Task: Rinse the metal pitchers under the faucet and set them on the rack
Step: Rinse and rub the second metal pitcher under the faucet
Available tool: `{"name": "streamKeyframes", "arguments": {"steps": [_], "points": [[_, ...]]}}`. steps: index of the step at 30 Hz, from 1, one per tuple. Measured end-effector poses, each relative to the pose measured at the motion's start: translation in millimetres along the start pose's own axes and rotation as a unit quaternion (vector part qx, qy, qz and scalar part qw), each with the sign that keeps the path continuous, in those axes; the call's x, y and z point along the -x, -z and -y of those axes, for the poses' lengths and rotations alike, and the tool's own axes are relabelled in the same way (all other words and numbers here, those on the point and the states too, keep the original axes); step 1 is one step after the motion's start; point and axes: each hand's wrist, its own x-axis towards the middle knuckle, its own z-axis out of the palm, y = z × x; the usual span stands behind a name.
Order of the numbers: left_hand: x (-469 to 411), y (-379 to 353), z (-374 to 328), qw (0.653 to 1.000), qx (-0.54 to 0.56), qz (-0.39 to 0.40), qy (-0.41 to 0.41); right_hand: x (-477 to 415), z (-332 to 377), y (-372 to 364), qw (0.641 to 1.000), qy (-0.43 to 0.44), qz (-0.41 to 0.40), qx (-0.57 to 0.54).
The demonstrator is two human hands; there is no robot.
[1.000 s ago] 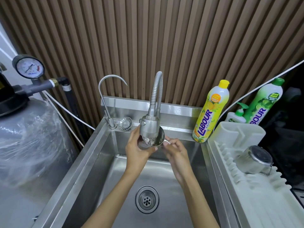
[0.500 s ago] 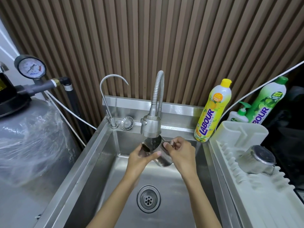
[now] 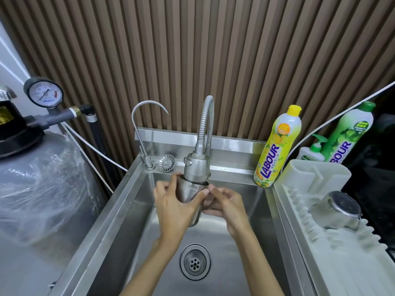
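A small metal pitcher [image 3: 189, 191] stands upright under the flexible faucet's spray head [image 3: 196, 167], its rim right at the nozzle. My left hand [image 3: 174, 205] wraps around the pitcher's body from the left. Against its right side, my right hand [image 3: 224, 202] grips with fingers curled, apparently at the handle, which is hidden. A second metal pitcher [image 3: 338, 210] lies upside down on the white dish rack [image 3: 320, 253] at the right. I cannot tell whether water is running.
The steel sink [image 3: 128, 210] has a drain [image 3: 195, 262] in the middle. A thin gooseneck tap [image 3: 145, 129] and a strainer [image 3: 166, 163] sit at the back left. Yellow [image 3: 277, 146] and green [image 3: 350, 133] dish-soap bottles stand by the rack. A wrapped tank [image 3: 42, 189] is on the left.
The pitcher has been turned from tilted, mouth toward me, to upright under the nozzle. Both hands shifted lower and closed around its body.
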Motion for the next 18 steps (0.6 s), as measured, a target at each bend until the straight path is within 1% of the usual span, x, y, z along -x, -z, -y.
{"name": "streamKeyframes", "arguments": {"steps": [2,3,5,6,7,8,9,10,12,13,15,17,18], "points": [[7.8,0.4,0.9,0.998,0.028,0.023,0.047,4.9,9.4,0.6,0.992,0.03,-0.057,0.107],[11.0,-1.1,2.3,0.995,0.052,0.041,0.071,8.1,14.9,0.5,0.979,0.063,-0.085,0.175],[12.4,-5.6,8.6,0.985,0.101,0.09,0.108,13.9,23.4,-0.5,0.93,0.137,-0.128,0.315],[10.6,-8.0,12.3,0.979,0.121,0.119,0.116,17.2,25.9,-1.9,0.908,0.168,-0.14,0.358],[6.9,-10.4,14.8,0.971,0.141,0.149,0.123,19.5,27.0,-3.3,0.897,0.195,-0.143,0.37],[2.3,-12.2,15.4,0.963,0.16,0.175,0.128,20.2,27.3,-4.2,0.9,0.215,-0.139,0.352],[-3.5,-13.7,15.3,0.956,0.181,0.192,0.129,20.1,27.4,-4.6,0.913,0.227,-0.131,0.313],[-9.2,-14.4,13.3,0.95,0.208,0.197,0.126,18.8,26.8,-4.4,0.929,0.229,-0.12,0.266],[-20.2,-14.3,7.7,0.946,0.248,0.176,0.114,12.0,21.4,-2.7,0.958,0.216,-0.087,0.165],[-24.0,-13.2,4.2,0.951,0.249,0.159,0.096,7.3,16.2,-1.8,0.971,0.201,-0.068,0.114],[-26.3,-10.8,-0.6,0.967,0.216,0.128,0.041,-2.5,3.5,-1.4,0.989,0.148,-0.022,0.009],[-24.0,-7.2,-3.5,0.98,0.168,0.105,0.003,-8.7,-8.3,-2.8,0.992,0.077,0.017,-0.103],[-22.5,-4.3,-4.2,0.986,0.142,0.092,-0.008,-10.2,-13.0,-4.1,0.989,0.046,0.033,-0.137]]}}
